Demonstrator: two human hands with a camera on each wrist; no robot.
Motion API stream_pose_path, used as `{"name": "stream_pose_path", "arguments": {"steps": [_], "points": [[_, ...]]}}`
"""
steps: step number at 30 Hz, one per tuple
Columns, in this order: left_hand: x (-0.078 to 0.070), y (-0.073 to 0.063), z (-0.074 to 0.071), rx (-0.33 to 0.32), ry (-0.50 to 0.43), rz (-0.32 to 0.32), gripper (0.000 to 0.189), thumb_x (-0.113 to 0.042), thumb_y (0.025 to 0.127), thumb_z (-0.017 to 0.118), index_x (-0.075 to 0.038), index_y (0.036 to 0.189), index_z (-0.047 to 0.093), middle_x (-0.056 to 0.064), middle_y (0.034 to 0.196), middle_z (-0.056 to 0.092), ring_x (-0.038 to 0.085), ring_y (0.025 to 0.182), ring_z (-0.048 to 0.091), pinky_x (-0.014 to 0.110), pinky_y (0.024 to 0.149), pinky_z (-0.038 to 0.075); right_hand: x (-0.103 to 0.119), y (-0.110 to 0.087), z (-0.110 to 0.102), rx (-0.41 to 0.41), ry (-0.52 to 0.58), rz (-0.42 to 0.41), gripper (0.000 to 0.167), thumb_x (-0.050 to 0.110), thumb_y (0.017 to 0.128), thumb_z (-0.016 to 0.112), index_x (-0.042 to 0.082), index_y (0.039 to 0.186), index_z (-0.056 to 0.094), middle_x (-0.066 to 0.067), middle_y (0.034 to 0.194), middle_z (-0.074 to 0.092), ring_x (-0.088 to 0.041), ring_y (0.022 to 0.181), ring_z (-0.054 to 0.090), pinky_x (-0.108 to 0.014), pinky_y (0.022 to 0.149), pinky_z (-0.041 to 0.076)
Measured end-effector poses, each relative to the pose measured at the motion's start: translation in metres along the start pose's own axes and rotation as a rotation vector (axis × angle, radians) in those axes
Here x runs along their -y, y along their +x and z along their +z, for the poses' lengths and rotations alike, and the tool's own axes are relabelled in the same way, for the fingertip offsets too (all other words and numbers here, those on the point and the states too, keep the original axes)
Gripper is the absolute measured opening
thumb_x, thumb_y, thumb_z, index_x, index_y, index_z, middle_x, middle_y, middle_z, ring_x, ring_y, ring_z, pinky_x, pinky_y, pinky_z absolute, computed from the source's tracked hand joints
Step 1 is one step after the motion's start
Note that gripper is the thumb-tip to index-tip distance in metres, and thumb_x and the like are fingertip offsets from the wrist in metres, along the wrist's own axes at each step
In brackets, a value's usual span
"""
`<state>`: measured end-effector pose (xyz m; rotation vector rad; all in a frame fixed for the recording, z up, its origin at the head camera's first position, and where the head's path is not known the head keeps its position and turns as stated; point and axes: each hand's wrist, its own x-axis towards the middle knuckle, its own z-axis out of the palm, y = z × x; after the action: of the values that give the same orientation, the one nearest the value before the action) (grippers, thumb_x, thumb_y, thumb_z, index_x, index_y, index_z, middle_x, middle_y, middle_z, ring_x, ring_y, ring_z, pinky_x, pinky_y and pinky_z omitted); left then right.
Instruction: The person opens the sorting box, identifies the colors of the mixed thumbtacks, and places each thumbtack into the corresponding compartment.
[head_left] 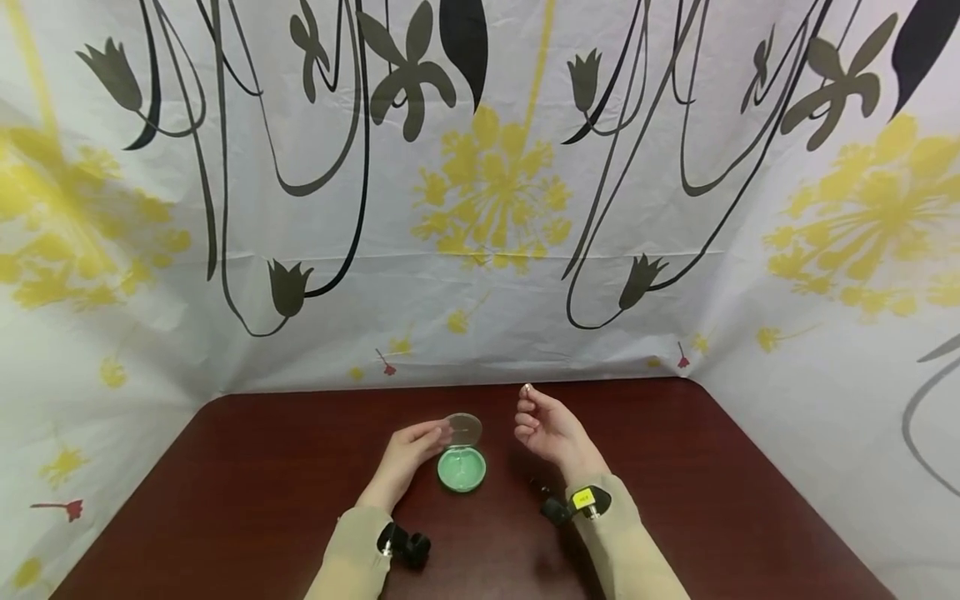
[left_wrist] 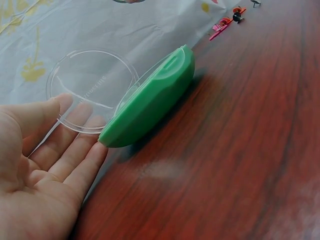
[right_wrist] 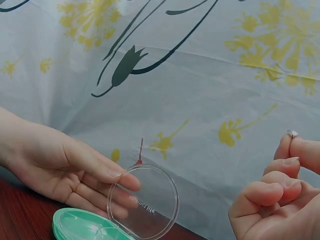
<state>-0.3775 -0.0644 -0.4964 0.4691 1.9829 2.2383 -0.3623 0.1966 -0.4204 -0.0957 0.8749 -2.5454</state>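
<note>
A round green case (head_left: 462, 469) stands on the table with its hinged clear lid (right_wrist: 165, 200) raised. My left hand (head_left: 408, 454) holds that lid at its left edge, thumb on one face and fingers behind, seen through the plastic. Small lettering shows on the lid in both wrist views. To the right of the case, my right hand (head_left: 551, 429) is raised, pinching a small shiny silvery piece (right_wrist: 292, 133) between thumb and forefinger. Its other fingers are curled in. The piece is too small to tell its kind.
Several small pink, orange and black pieces (left_wrist: 227, 22) lie on the dark red wooden table (head_left: 300, 467), beyond the case in the left wrist view. A patterned white cloth (head_left: 495, 325) hangs behind the table and along both sides.
</note>
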Motion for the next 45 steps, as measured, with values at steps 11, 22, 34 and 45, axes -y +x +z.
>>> {"name": "stream_pose_path", "arguments": {"steps": [11,22,34,45], "points": [[0.0,0.002,0.0,0.019,0.014,-0.008,0.037,-0.018,0.099,0.058,0.004,0.13,0.059,0.02,0.123,0.063,0.027,0.112,0.062,0.037,0.096,0.051,0.002,-0.001,-0.001,-0.019,0.042,0.001,0.035,0.025,0.107,0.037,0.015,0.081,0.058,0.007,0.07,0.037,-0.007,0.061,0.012,-0.02,0.055,0.014],[-0.003,-0.001,0.002,-0.002,-0.006,-0.031,0.038,-0.015,0.099,0.057,0.006,0.131,0.057,0.022,0.125,0.061,0.031,0.116,0.059,0.04,0.098,0.049,-0.007,0.001,0.001,-0.054,-0.145,-0.067,0.033,0.02,0.107,0.039,0.013,0.081,0.06,0.006,0.069,0.037,-0.007,0.056,0.018,-0.02,0.053,0.018],[-0.003,0.001,0.003,0.01,0.014,-0.021,0.038,-0.019,0.099,0.057,0.004,0.13,0.059,0.02,0.125,0.061,0.028,0.115,0.06,0.038,0.097,0.049,-0.041,0.013,0.002,-0.196,-1.651,-0.348,0.012,0.017,0.086,0.072,0.009,0.079,0.077,0.004,0.075,0.069,-0.007,0.064,0.055,-0.025,0.059,0.048],[-0.004,-0.002,0.002,-0.024,-0.005,-0.039,0.036,-0.016,0.099,0.058,0.003,0.129,0.06,0.021,0.124,0.062,0.032,0.116,0.059,0.043,0.099,0.048,-0.058,0.019,0.004,0.001,-1.981,-0.436,0.009,0.006,0.083,0.073,0.01,0.074,0.074,0.005,0.07,0.066,-0.005,0.063,0.057,-0.024,0.06,0.05]]}}
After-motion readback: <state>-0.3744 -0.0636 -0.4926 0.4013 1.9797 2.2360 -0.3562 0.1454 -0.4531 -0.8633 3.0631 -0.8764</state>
